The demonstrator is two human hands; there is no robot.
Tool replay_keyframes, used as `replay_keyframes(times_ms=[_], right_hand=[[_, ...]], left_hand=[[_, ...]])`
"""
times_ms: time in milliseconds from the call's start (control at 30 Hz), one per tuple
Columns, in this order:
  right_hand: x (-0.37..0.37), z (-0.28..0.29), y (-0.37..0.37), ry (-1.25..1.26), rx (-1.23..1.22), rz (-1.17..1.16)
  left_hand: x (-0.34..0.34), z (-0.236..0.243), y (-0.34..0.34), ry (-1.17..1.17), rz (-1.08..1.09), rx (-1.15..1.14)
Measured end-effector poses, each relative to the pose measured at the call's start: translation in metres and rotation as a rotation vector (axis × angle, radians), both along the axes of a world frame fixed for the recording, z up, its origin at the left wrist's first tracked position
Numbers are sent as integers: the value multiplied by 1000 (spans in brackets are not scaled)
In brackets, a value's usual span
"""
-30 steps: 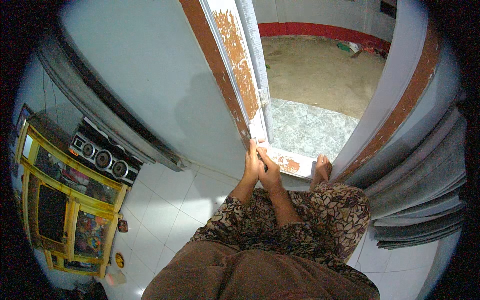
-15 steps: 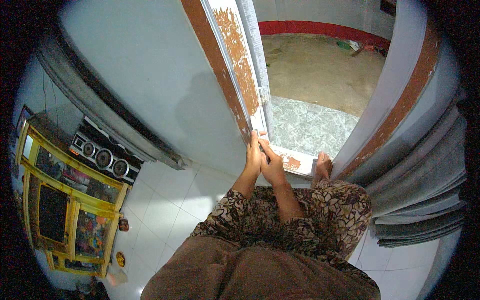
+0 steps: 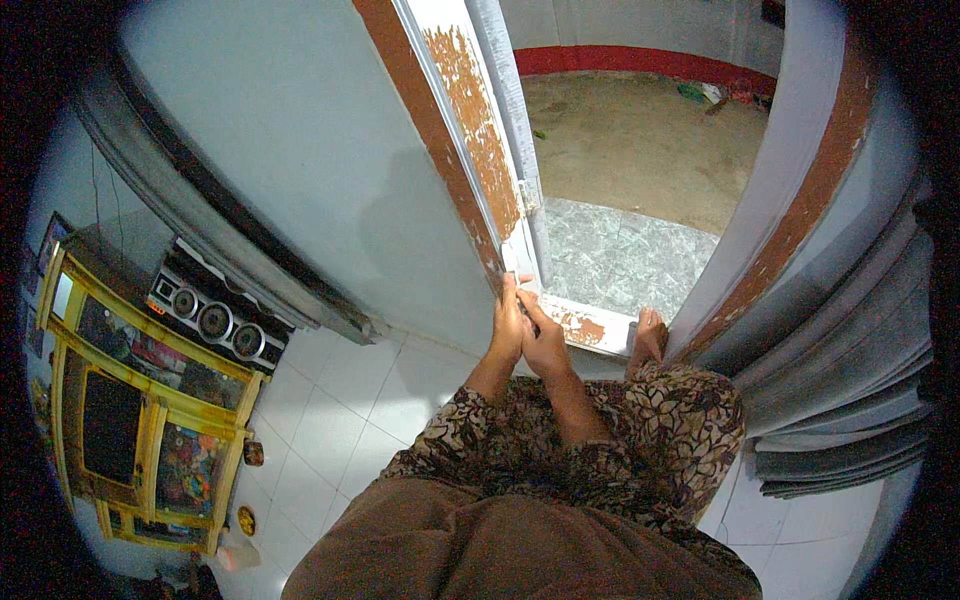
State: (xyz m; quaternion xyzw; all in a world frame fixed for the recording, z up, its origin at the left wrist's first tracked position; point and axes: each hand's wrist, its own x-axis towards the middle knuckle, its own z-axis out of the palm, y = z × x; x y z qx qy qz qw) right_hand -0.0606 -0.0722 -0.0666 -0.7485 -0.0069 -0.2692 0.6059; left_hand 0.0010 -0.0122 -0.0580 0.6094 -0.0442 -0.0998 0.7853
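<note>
Both my hands are closed together low at the left post of a door frame point(image 3: 468, 105), where white paint is worn off in patches and brown shows. My left hand point(image 3: 507, 328) and my right hand point(image 3: 546, 348) are wrapped round a slim, dark-handled scraper point(image 3: 534, 328). My fingers hide most of it. Its pale, flat end point(image 3: 510, 258) lies against the post just beyond my fingertips. Beside my hands, the sill point(image 3: 578, 322) has a bare brown patch in its white paint.
My bare foot point(image 3: 649, 335) stands at the sill's right end. Grey curtains point(image 3: 840, 400) hang on the right. Beyond the doorway are grey tiles point(image 3: 625, 255) and a sandy-coloured floor point(image 3: 640, 140). A yellow cabinet point(image 3: 150, 400) and a speaker unit point(image 3: 215, 320) stand left.
My hands and the scraper have slid slightly down along the post, toward the sill. The whole view has shifted a little. Both hands keep their grip.
</note>
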Motion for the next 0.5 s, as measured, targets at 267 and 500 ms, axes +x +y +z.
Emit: replay_keyframes(times_ms=[267, 500], right_hand=[[2, -3, -2, -15, 24, 2], [1, -14, 7, -36, -10, -13]], left_hand=[[4, -1, 0, -19, -23, 17], [-2, -13, 8, 21, 6, 17]])
